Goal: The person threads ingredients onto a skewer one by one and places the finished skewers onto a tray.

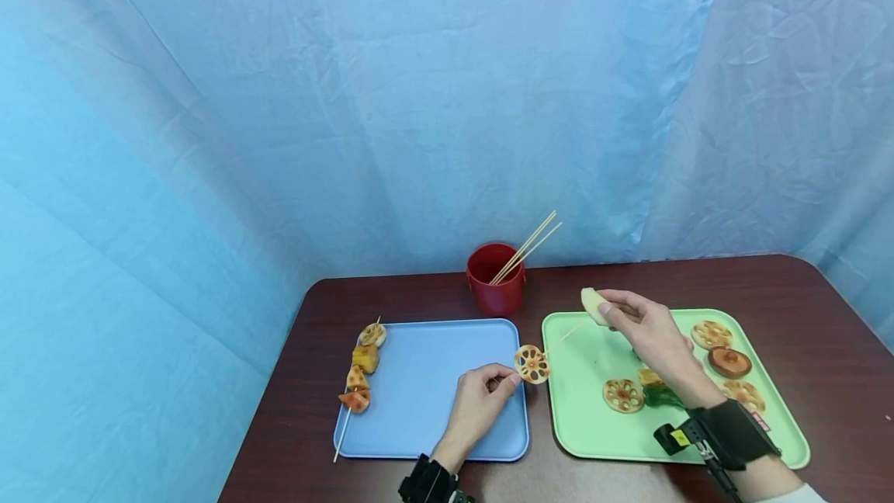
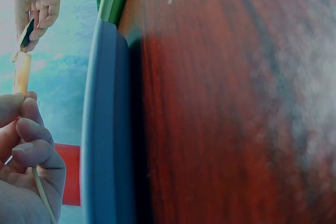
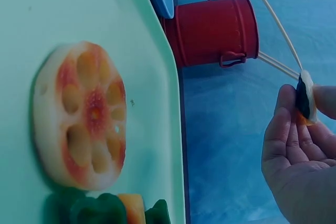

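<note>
Pinches a lotus slice [image 1: 532,364] in the left grip [image 1: 483,404], just right of its fingertips, with a skewer [image 1: 564,337] running through toward the right grip [image 1: 649,332]; pinches there, between thumb and fingers, a pale piece [image 1: 592,305] with one dark side. Risks, most likely, a jabbed finger on the right grip, given a tip so near those fingertips. Could also twist the pale piece loose under a slanting push and drop it onto or beyond the green tray [image 1: 583,410] below the right grip, or shove the lotus slice back along the skewer through too slack a left pinch. Cannot tell contact from a near miss at the tip. Loses the skewer's tail behind the left grip in the head view; catches only a short stretch from the left wrist. Hides part of a leafy green item [image 1: 660,396] beneath the right forearm [image 1: 698,390].
</note>
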Available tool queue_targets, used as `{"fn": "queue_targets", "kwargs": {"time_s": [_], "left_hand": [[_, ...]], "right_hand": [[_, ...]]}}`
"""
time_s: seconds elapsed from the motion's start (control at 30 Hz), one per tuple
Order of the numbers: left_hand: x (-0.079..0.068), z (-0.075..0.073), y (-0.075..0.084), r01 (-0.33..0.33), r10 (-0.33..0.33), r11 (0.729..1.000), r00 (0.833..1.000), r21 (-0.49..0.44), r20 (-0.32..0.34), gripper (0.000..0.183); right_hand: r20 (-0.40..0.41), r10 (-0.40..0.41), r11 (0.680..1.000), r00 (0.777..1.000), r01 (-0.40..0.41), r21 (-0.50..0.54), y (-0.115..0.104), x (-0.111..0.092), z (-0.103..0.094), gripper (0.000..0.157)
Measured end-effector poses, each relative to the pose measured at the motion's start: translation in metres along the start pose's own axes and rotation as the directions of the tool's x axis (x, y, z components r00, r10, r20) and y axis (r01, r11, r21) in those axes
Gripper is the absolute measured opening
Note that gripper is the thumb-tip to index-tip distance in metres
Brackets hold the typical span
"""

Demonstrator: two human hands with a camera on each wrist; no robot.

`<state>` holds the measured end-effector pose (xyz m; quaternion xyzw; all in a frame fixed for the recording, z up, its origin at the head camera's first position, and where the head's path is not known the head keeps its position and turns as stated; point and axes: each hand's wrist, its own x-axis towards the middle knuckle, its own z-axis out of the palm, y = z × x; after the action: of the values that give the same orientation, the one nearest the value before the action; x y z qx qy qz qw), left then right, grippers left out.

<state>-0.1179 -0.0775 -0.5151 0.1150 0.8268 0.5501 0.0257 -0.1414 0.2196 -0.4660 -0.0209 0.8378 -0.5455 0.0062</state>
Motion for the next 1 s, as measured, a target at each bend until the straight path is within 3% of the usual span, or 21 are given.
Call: {"fn": "queue_targets", "kwargs": {"time_s": [0.23, 0.43, 0.8, 1.0], "left_hand": [[0.0, 0.0, 0.002, -0.009, 0.009, 1.0, 1.0, -0.002, -0.011, 0.01], [0.001, 0.001, 0.005, -0.003, 0.003, 1.0, 1.0, -0.003, -0.019, 0.011], [0.002, 0.005, 0.01, 0.009, -0.009, 1.0, 0.999, -0.017, -0.039, 0.01], [0.004, 0.009, 0.013, -0.012, 0.011, 1.0, 0.999, -0.023, -0.05, 0.01]], "right_hand": [[-0.016, -0.047, 0.999, 0.999, 0.047, 0.027, -0.001, 0.0, 0.004, 0.053], [-0.02, -0.02, 0.999, 1.0, 0.021, 0.024, -0.002, 0.002, 0.009, 0.054], [0.021, 0.016, 0.983, 1.0, -0.02, 0.183, -0.005, -0.003, 0.021, 0.054], [0.019, 0.034, 0.981, 0.999, -0.037, 0.193, -0.007, -0.004, 0.031, 0.051]]}}
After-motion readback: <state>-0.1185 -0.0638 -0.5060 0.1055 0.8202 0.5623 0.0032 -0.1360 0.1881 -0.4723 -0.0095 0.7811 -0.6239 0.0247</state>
